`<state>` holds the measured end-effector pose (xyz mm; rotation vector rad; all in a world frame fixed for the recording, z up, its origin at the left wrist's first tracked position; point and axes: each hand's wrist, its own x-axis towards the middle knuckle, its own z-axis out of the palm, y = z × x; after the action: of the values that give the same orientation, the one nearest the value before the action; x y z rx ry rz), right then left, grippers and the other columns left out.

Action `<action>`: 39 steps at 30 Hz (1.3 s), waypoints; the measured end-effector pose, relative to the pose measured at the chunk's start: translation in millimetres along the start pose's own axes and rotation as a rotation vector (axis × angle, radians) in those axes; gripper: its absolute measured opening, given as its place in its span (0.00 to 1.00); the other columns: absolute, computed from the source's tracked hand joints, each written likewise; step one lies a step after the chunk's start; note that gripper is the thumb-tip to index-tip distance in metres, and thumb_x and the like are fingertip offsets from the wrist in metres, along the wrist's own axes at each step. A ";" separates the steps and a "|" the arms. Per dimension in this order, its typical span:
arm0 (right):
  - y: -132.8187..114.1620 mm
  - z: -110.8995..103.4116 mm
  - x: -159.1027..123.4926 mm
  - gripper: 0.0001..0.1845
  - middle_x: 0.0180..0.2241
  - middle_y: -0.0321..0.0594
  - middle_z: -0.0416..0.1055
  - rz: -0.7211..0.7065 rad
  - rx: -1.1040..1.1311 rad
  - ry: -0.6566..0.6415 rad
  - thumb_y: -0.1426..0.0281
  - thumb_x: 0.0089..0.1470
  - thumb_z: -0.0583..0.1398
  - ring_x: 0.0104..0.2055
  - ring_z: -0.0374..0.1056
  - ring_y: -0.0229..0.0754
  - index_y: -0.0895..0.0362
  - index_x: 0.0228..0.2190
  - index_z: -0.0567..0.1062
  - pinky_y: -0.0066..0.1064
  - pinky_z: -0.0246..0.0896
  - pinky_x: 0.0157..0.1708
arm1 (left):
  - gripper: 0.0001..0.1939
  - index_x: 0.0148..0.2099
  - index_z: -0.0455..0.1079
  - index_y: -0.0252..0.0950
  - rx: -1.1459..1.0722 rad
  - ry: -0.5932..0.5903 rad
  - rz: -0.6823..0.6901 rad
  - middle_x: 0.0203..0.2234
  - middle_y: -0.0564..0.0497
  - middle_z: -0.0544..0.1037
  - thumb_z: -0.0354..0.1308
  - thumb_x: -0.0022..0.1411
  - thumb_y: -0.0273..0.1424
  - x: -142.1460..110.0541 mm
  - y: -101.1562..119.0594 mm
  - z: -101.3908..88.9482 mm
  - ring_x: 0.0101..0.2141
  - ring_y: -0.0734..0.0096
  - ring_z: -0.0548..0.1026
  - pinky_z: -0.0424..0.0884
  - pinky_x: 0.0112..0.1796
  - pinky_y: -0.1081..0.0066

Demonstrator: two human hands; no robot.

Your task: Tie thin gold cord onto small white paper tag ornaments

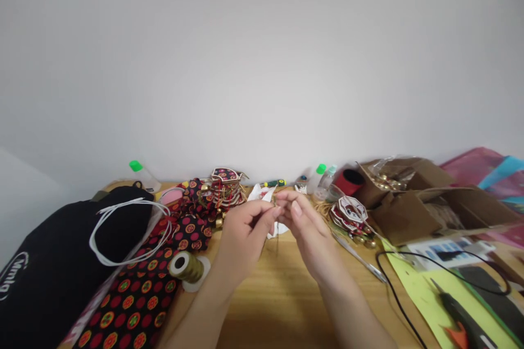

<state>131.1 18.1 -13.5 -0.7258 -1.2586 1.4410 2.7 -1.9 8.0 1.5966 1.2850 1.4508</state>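
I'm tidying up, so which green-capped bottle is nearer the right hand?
The right-hand bottle, beyond the right hand and near the red cylinder; the other green-capped bottle is far left, beyond the black fabric.

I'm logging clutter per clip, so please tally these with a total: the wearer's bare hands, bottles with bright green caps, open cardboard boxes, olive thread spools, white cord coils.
Bare hands: 2
Bottles with bright green caps: 2
Open cardboard boxes: 2
Olive thread spool: 1
White cord coil: 1
Total: 8
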 end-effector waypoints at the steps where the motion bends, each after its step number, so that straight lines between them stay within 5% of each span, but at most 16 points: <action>1: 1.9 0.3 0.7 0.16 0.35 0.36 0.69 0.014 0.009 0.004 0.53 0.58 0.58 0.39 0.67 0.40 0.51 0.40 0.73 0.30 0.63 0.43 | 0.14 0.21 0.67 0.35 0.013 -0.002 0.004 0.14 0.58 0.66 0.56 0.60 0.28 -0.2 -0.1 0.5 0.19 0.77 0.63 0.60 0.23 0.76; 7: 2.2 4.8 2.8 0.19 0.28 0.34 0.67 0.065 0.096 -0.015 0.52 0.56 0.59 0.29 0.65 0.37 0.54 0.37 0.72 0.29 0.63 0.31 | 0.13 0.23 0.68 0.35 0.030 -0.030 0.012 0.16 0.56 0.69 0.55 0.61 0.27 -2.4 -2.3 -0.1 0.20 0.76 0.67 0.63 0.24 0.76; 12: -6.4 9.1 2.0 0.19 0.18 0.29 0.61 0.097 0.063 0.007 0.53 0.51 0.63 0.18 0.53 0.32 0.56 0.29 0.72 0.24 0.46 0.16 | 0.13 0.23 0.68 0.35 0.072 -0.025 0.031 0.17 0.56 0.70 0.55 0.60 0.26 -4.2 -1.7 -0.7 0.21 0.76 0.67 0.62 0.24 0.76; 23: -3.6 11.6 -0.1 0.05 0.16 0.32 0.68 -0.104 -0.046 0.262 0.68 0.43 0.68 0.19 0.60 0.35 0.56 0.23 0.78 0.27 0.57 0.20 | 0.15 0.22 0.63 0.35 0.253 -0.005 0.148 0.16 0.58 0.66 0.52 0.61 0.23 -7.9 -0.9 2.1 0.20 0.78 0.64 0.59 0.24 0.77; 27: -5.1 10.9 -1.2 0.04 0.18 0.34 0.73 -0.087 0.002 0.229 0.70 0.45 0.67 0.20 0.65 0.36 0.56 0.22 0.78 0.28 0.61 0.23 | 0.14 0.22 0.64 0.35 0.257 -0.011 0.161 0.16 0.57 0.67 0.53 0.61 0.22 -8.3 0.2 4.2 0.20 0.78 0.64 0.59 0.24 0.77; 39: -12.0 8.0 -2.8 0.12 0.14 0.28 0.62 0.002 0.146 0.141 0.64 0.47 0.68 0.14 0.48 0.29 0.58 0.21 0.75 0.24 0.47 0.16 | 0.13 0.22 0.67 0.34 0.129 -0.052 0.101 0.16 0.58 0.69 0.56 0.59 0.23 -7.5 -0.1 4.0 0.19 0.80 0.64 0.58 0.22 0.78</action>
<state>128.3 11.8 -0.5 -0.7167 -1.0343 1.4414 7.1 -8.2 4.4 1.7946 1.3081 1.4012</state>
